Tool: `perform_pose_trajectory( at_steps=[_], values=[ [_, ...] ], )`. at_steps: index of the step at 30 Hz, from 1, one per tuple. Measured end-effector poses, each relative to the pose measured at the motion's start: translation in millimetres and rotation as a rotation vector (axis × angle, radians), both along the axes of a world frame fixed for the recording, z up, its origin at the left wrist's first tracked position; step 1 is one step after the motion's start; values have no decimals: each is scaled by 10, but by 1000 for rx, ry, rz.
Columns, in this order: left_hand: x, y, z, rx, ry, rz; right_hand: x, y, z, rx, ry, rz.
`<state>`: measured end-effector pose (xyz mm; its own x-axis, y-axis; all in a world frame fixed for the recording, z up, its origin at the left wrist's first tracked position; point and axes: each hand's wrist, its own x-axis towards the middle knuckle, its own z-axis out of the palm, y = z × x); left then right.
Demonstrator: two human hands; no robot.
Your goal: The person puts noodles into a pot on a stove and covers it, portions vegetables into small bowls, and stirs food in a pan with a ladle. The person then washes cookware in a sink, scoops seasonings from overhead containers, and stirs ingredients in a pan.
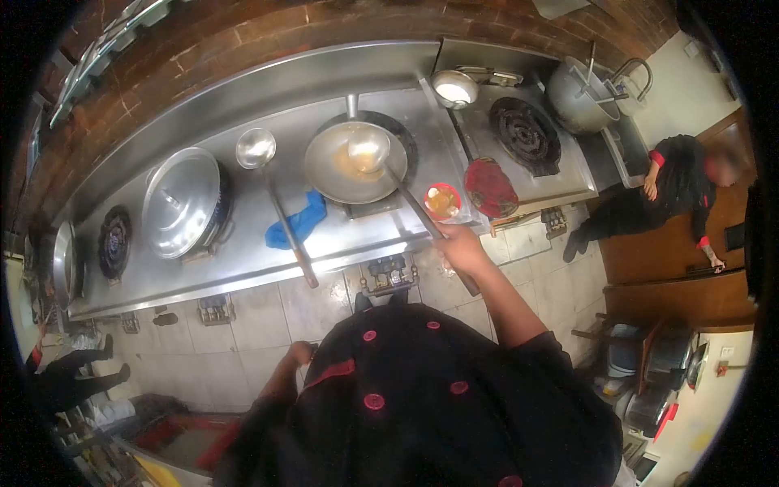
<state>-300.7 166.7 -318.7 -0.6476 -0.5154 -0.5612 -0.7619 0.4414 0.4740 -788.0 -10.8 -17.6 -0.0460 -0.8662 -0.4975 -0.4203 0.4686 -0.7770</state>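
Observation:
My right hand (461,248) is closed round the handle of a long ladle (421,213). The ladle's bowl rests inside a wok (341,183) on the stove, where a little yellowish liquid shows. Just beyond my right hand stands a red-rimmed bowl (443,202) with brownish liquid and pale pieces. My left hand (300,352) hangs low beside my jacket, in front of the stove; its fingers are too small and partly hidden to read. A second ladle (274,207) lies left of the wok, its handle across a blue cloth (304,221).
A large lidded pot (185,203) stands on the left, beside a bare burner (114,242). To the right are a metal bowl (454,89), another burner (525,135) and a big pot (581,95). One person (677,178) stands at the right, another (77,369) at the far left.

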Motion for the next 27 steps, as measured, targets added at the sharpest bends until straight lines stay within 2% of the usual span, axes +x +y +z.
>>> perform_pose_trajectory(
  at_steps=[3, 6, 10, 12, 14, 16, 18, 19, 22, 24, 25, 27],
  values=[
    [-66, 90, 147, 74, -58, 8, -86, 98, 163, 86, -288, -100],
    [-91, 47, 104, 88, -80, -18, -208, 282, 389, 156, -402, -235],
    [-145, -77, -194, 65, -5, -88, -405, 608, 621, 197, -488, -324],
    [-238, -263, -277, 112, 3, -42, -477, 772, 760, 179, -422, -354],
    [-588, -523, 240, 538, -116, 477, -591, 907, 837, 169, -357, -359],
    [-660, -562, 287, 302, 99, 276, -748, 1044, 814, 169, -264, -375],
    [-849, -676, 420, 282, 34, 239, -917, 1158, 744, 165, -158, -368],
    [-853, -675, 232, -7, 180, 8, -988, 1202, 734, 154, -132, -365],
    [-1216, -903, 399, -203, 519, -59, -1291, 1324, 625, 72, 15, -287],
    [-1742, -1109, 1042, 172, 362, 403, -1626, 1454, 302, -42, 201, -134],
    [-1991, -1221, 1275, 332, 305, 664, -1774, 1472, 173, -189, 352, -1],
    [-2464, -1435, 1695, 33, 320, 657, -2069, 1474, 13, -492, 642, 267]
  ],
)
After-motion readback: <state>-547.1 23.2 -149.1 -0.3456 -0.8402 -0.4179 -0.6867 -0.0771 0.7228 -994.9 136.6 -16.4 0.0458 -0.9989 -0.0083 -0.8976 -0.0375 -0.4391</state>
